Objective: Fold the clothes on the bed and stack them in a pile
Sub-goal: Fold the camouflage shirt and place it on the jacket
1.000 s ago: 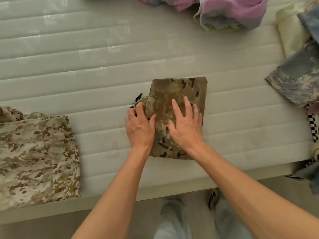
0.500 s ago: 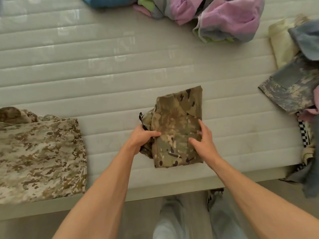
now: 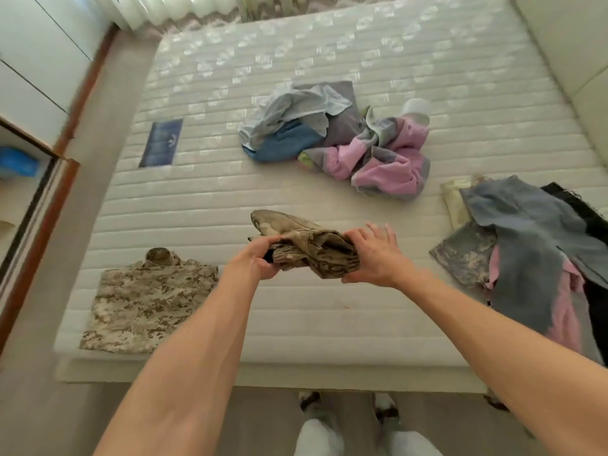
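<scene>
Both hands hold a folded camouflage garment (image 3: 306, 248) in greenish brown, lifted above the near middle of the mattress (image 3: 210, 205). The left hand (image 3: 255, 261) grips the garment's left end, with the thumb on top and the fingers curled underneath. The right hand (image 3: 373, 255) holds the right end: its thumb is tucked below the bundle and its fingers lie spread, nearly straight, over the top and far side. The garment sags a little between the hands, and one flap sticks out toward the far left.

On the near left of the mattress lies a folded tan camouflage shirt (image 3: 148, 301), flat, with its collar toward the far side. It is near the held garment but apart from it.

In the middle of the mattress, farther away, sits a loose heap of unfolded clothes (image 3: 332, 139) in pale blue, deeper blue, grey and pink. On the right edge is a second loose heap (image 3: 533, 245), with a blue-grey piece on top, a grey camouflage piece beneath it on the near left, pink cloth and something black on the far right.

A dark blue label (image 3: 161, 143) is on the mattress at the far left. White cupboards (image 3: 36, 57) stand along the left wall. The person's feet in pale slippers (image 3: 317, 436) show on the floor below the near edge of the bed.
</scene>
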